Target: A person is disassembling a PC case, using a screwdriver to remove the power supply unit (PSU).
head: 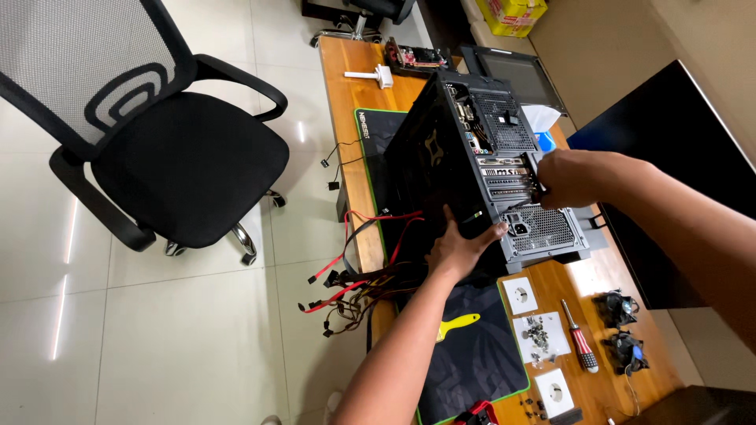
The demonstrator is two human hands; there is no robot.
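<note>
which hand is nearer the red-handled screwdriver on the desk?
Left. The left hand presses on the computer case at its lower edge, up and left of the screwdriver. The right hand is farther up, at the case's rear panel.

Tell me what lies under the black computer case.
The computer case stands on a black green-edged desk mat covering the wooden desk. The mat's middle beneath the case is hidden.

Office-like computer repair spot: mesh office chair [157,134], wooden desk [358,79], opened PC case [472,165], loose screws [539,330].
</note>
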